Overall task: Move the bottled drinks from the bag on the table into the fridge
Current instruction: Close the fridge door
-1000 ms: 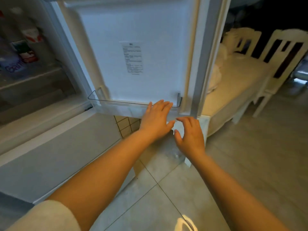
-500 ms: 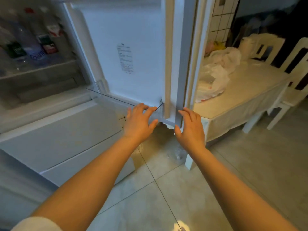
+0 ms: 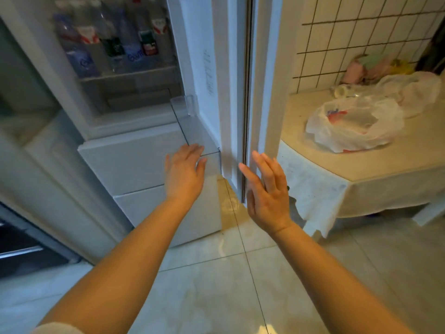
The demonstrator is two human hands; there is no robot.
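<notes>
1. The fridge door [image 3: 237, 92] has swung a long way round since a second ago: then its inner face with the printed label faced the camera, now only its edge shows, standing between the two hands. The table [image 3: 385, 165] with the bag [image 3: 354, 124], hidden behind the door before, is now in plain view on the right.

2. That suggests the door is being pushed shut — a sign the loading is probably finished. The bag lies slack and looks close to empty, though its inside is too crumpled to be sure.

3. The bottled drinks [image 3: 113, 44] stand in a row on a shelf inside the fridge, blurred, up and to the left, well apart from both hands.

4. The left hand [image 3: 184, 172] is flat with straight fingers at the low door shelf [image 3: 204, 141], holding nothing. The right hand [image 3: 267, 189] is also open and empty, fingers spread beside the door's outer edge — contact cannot be told.
</notes>
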